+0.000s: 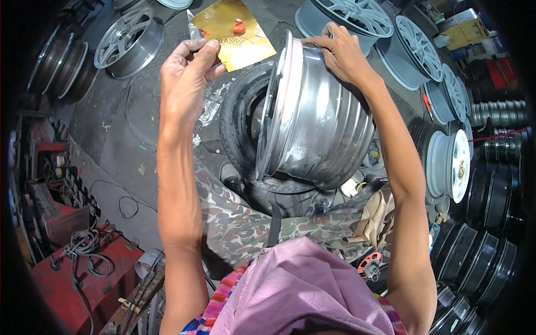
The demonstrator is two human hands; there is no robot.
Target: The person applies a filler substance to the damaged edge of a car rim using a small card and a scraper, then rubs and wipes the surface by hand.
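My left hand (192, 70) pinches the lower left corner of a thin, shiny gold-coloured sheet (254, 42) between thumb and fingers. An orange-red dab of paste (238, 28) sits on that sheet, with a smaller smear near its left side. A bare metal car wheel rim (326, 117) stands on its edge before me, over a black tyre (240, 111) lying flat. Along the rim's left lip runs a pale pinkish band. At the top of this lip, my right hand (343, 53) touches the metal with an outstretched index finger; its other fingers are bent and hold nothing visible.
Grey and white wheels (352, 19) stand at the far side and right, with stacked dark rims (474, 257) at the near right. A red metal box (89, 279) with a coiled cable (92, 251) lies at the near left. My camouflage-clad legs (234, 223) flank the tyre.
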